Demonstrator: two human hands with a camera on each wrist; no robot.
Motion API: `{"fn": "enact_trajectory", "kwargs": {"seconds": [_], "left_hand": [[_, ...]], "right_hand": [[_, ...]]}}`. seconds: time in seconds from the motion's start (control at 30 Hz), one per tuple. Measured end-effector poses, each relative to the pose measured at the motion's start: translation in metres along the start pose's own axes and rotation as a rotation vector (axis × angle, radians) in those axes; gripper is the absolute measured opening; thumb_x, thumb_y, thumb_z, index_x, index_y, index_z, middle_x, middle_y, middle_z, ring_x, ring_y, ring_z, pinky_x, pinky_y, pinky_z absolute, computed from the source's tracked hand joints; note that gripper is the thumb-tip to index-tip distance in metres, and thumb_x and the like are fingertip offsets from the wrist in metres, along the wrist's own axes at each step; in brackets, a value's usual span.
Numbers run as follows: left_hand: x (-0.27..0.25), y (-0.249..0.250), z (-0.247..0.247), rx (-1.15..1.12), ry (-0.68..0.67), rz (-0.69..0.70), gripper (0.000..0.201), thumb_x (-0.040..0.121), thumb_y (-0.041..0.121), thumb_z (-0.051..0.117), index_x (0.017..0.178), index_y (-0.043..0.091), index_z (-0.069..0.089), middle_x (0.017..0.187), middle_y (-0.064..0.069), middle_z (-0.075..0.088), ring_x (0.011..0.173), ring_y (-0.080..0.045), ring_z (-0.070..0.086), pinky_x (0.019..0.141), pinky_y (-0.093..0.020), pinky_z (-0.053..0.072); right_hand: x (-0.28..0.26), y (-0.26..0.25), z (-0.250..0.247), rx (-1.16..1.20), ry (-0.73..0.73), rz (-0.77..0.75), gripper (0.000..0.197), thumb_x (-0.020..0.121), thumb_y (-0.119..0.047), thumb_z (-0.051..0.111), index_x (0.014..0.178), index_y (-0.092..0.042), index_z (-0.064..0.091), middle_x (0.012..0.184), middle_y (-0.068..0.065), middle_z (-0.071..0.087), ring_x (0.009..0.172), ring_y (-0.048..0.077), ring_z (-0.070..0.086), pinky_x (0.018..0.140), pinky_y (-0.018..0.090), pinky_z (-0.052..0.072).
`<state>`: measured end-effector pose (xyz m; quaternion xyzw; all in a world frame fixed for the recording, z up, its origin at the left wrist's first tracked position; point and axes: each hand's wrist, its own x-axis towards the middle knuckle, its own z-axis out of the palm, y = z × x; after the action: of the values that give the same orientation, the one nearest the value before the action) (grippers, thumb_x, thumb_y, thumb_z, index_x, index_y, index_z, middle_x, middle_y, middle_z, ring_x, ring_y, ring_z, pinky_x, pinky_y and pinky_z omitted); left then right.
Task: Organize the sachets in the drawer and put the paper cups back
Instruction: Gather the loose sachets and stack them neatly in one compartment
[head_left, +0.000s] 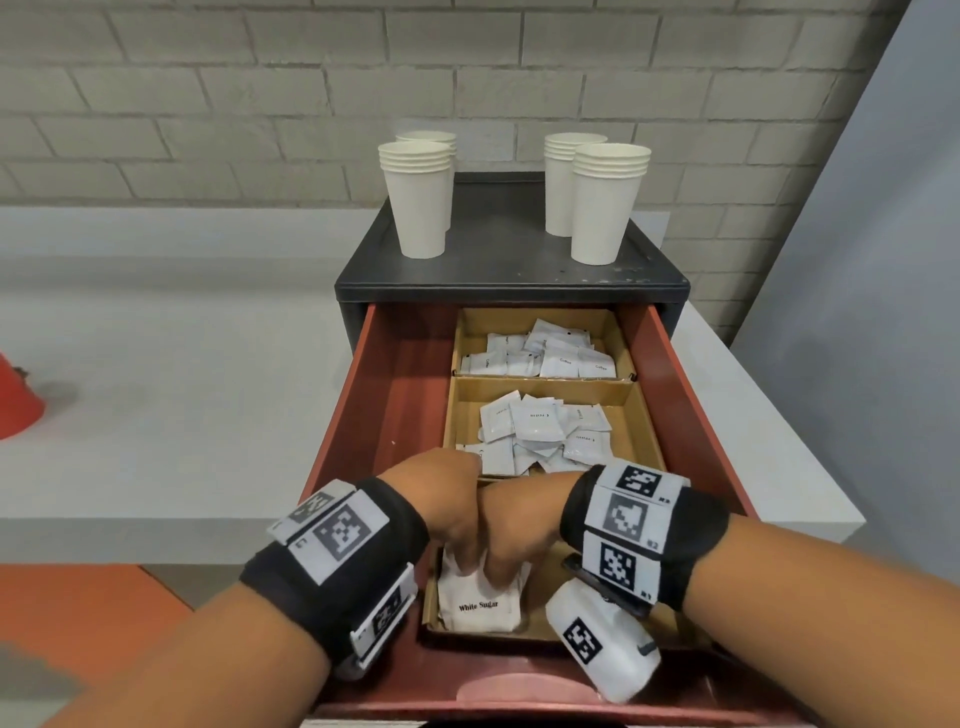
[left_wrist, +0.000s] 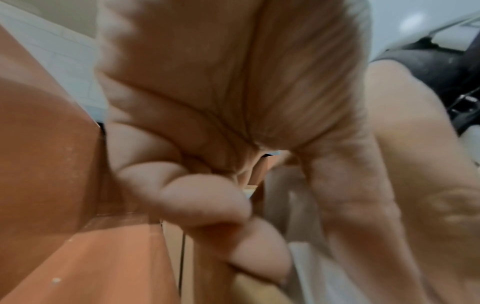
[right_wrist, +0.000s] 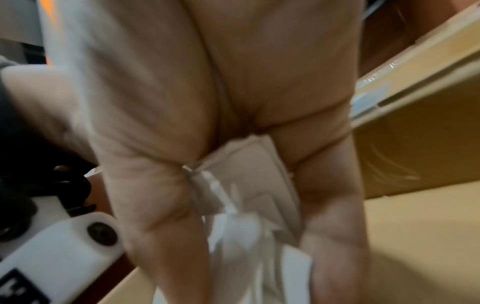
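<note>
Midway, by the look of it. Right hand (head_left: 511, 540) pinching a bundle of white sugar sachets (head_left: 480, 603) in the nearest compartment, left hand (head_left: 449, 512) curled alongside, grip unclear. Beyond both: sachets (head_left: 540, 436) lying loose, paper cups (head_left: 418, 200) waiting atop the cabinet (head_left: 511, 270).

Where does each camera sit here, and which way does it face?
Head: worn on the head, looking forward and down at the open drawer and paper cups; both forearms and hands show.
Left wrist: along the left hand, beside the drawer's red wall.
Right wrist: along the right hand, gripping white sugar sachets.
Shared: head and right wrist both show the sachets.
</note>
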<state>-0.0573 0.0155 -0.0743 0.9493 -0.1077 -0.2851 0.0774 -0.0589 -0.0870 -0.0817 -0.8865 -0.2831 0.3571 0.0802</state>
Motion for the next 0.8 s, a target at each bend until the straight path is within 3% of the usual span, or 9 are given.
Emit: {"fn": "enact_trajectory", "kwargs": {"seconds": [0.1,0.2,0.33,0.43,0.53,0.67,0.8], "left_hand": [[-0.001,-0.001,0.002,0.002,-0.002,-0.003,0.065,0.06,0.014,0.085,0.117,0.016,0.054,0.113,-0.003,0.063,0.099,-0.022,0.062,0.084,-0.033,0.053],[-0.002,-0.001,0.002,0.014,0.008,-0.005,0.068,0.061,0.015,0.085,0.12,0.017,0.052,0.117,-0.003,0.061,0.102,-0.022,0.06,0.086,-0.034,0.053],[-0.003,-0.002,0.001,0.007,-0.005,-0.024,0.072,0.063,0.015,0.084,0.126,0.016,0.049,0.121,-0.003,0.058,0.105,-0.022,0.058,0.088,-0.033,0.052],[-0.003,-0.001,0.0,-0.002,0.003,-0.026,0.082,0.064,0.016,0.084,0.135,0.018,0.043,0.129,-0.003,0.054,0.113,-0.023,0.055,0.092,-0.034,0.05],[-0.002,-0.004,-0.001,-0.03,0.082,-0.025,0.092,0.065,0.014,0.084,0.142,0.019,0.035,0.136,-0.004,0.05,0.12,-0.023,0.051,0.091,-0.027,0.047],[-0.002,-0.008,-0.004,-0.086,0.131,-0.065,0.08,0.067,0.01,0.082,0.135,0.02,0.041,0.131,-0.003,0.051,0.112,-0.022,0.052,0.078,-0.024,0.044],[-0.002,-0.006,-0.003,-0.048,0.095,-0.105,0.06,0.07,0.009,0.079,0.121,0.012,0.048,0.119,-0.006,0.057,0.105,-0.024,0.056,0.075,-0.028,0.046]], "right_hand": [[0.0,0.002,-0.002,-0.032,0.031,0.022,0.031,0.081,-0.011,0.067,0.11,-0.002,0.062,0.073,0.001,0.052,0.057,0.011,0.044,0.045,0.018,0.037],[-0.001,0.008,-0.004,-0.078,0.056,0.088,0.015,0.078,-0.015,0.069,0.085,-0.004,0.061,0.069,0.003,0.052,0.06,0.016,0.047,0.047,0.022,0.035],[-0.003,0.019,-0.007,-0.069,0.046,0.166,0.023,0.074,-0.03,0.075,0.072,-0.014,0.058,0.061,-0.003,0.053,0.057,0.013,0.048,0.049,0.022,0.036],[-0.003,0.023,-0.003,0.024,-0.025,0.202,0.028,0.072,-0.034,0.077,0.08,-0.014,0.06,0.059,-0.004,0.058,0.056,0.013,0.052,0.051,0.021,0.04],[0.0,0.02,-0.001,0.017,0.023,0.182,0.021,0.075,-0.023,0.075,0.078,-0.015,0.055,0.066,0.0,0.058,0.059,0.015,0.052,0.051,0.023,0.041],[0.001,0.019,-0.006,-0.034,0.211,0.154,0.009,0.077,-0.011,0.066,0.072,-0.007,0.059,0.063,0.004,0.053,0.057,0.016,0.047,0.048,0.022,0.036],[-0.004,0.026,-0.014,-0.02,0.279,0.187,0.019,0.079,-0.012,0.062,0.09,0.001,0.072,0.078,0.012,0.068,0.07,0.019,0.057,0.062,0.027,0.048]]}}
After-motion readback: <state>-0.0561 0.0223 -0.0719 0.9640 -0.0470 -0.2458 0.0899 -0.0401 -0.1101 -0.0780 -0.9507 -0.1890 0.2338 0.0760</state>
